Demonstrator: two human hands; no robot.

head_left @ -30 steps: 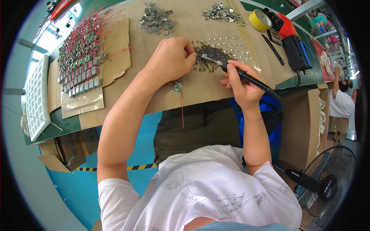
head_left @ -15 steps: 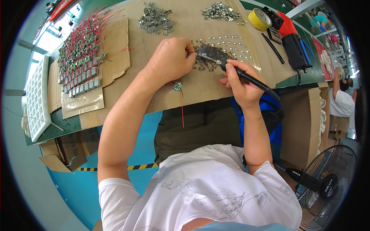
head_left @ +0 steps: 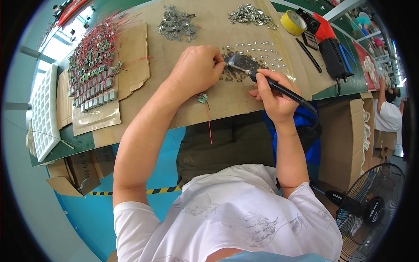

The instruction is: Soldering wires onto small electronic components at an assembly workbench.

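Note:
My right hand [head_left: 279,98] grips a black soldering iron [head_left: 279,86] like a pen, its metal tip pointing left over a dark, scorched patch [head_left: 242,63] of the cardboard. Whitish smoke hangs about the tip. Close to that tip, the thumb and forefinger of my left hand [head_left: 198,67] are pinched together; what they hold is too small to make out. Below my left wrist a small green circuit board [head_left: 202,98] rests near the cardboard's front edge, a red wire trailing from it over the edge. Small shiny metal pieces [head_left: 264,53] lie spaced in rows beside the scorched patch.
Heaps of metal parts lie at the back, one left [head_left: 176,24], one right [head_left: 251,15]. Circuit boards with red wires [head_left: 94,65] crowd the left side, beside a white grid tray [head_left: 46,115]. Yellow tape [head_left: 293,22] and a black soldering station [head_left: 335,56] stand right. A fan [head_left: 371,209] is lower right.
My left hand has shifted slightly down and right, its fingertips nearer the iron's tip. More smoke shows there now. The right hand stays nearly still.

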